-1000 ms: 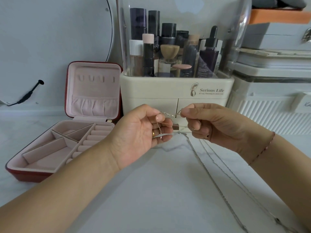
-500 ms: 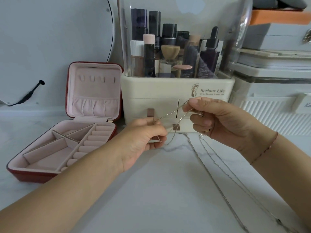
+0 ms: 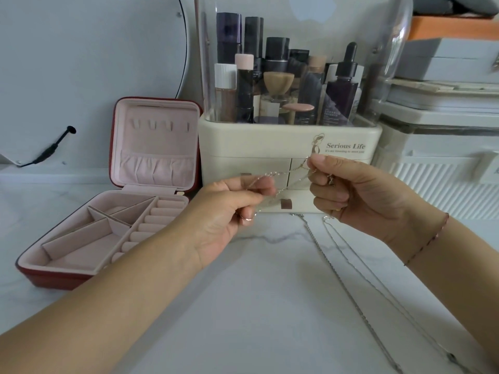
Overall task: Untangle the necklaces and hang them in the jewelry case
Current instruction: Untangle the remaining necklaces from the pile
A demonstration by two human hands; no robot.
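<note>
The open jewelry case [image 3: 158, 147] sits at the left of the marble table [image 3: 251, 314], lid upright, no chain in it; the left hand [image 3: 229, 211] has its fingers curled, thumb and forefinger pinching a fine necklace [image 3: 286, 172]; that strand runs taut, off the table, to the right hand [image 3: 359, 201], likewise curled and pinching it, before the cosmetics organizer [image 3: 270, 147]; silver chains [image 3: 348, 291] trail from under the right hand across the table.

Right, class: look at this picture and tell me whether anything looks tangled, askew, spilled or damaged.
Only the necklaces: thin chains cross each other between the left hand and right hand, and two trail loose over the table. Nothing looks spilled or broken.
</note>
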